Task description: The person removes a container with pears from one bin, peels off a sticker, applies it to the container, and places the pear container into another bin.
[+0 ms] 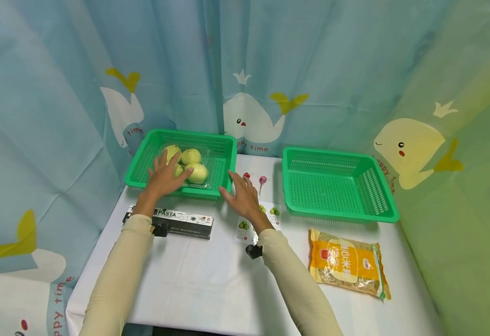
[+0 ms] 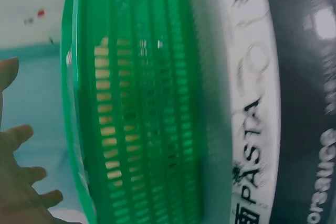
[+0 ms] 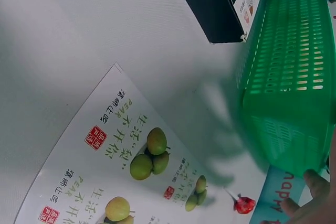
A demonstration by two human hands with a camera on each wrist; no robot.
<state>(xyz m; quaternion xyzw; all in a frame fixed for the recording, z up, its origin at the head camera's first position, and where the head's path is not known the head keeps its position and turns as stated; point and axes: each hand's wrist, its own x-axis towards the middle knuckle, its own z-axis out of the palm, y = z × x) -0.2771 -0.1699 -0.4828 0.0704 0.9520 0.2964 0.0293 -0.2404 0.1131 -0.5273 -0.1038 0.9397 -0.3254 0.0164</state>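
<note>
My left hand (image 1: 163, 177), fingers spread, is over the near left part of the green basket (image 1: 224, 182). Under and beside it, several pale yellow-green pears (image 1: 196, 173) sit in a clear plastic tray inside the basket. Whether the fingers touch them cannot be told. In the left wrist view the fingers (image 2: 32, 174) stand out straight beyond the basket wall. My right hand (image 1: 245, 198) is outside the basket's near right corner, fingers extended and holding nothing; contact with the rim is unclear. A black-and-white pasta box (image 1: 186, 224) lies in front of the basket.
A sheet printed with pears (image 3: 121, 145) lies below my right hand. Two lollipops (image 1: 262, 180) lie between the baskets. A second green basket (image 1: 324, 189) holds nothing visible. An orange grain bag (image 1: 347, 263) lies at the front right. Curtains (image 1: 333, 70) surround the table.
</note>
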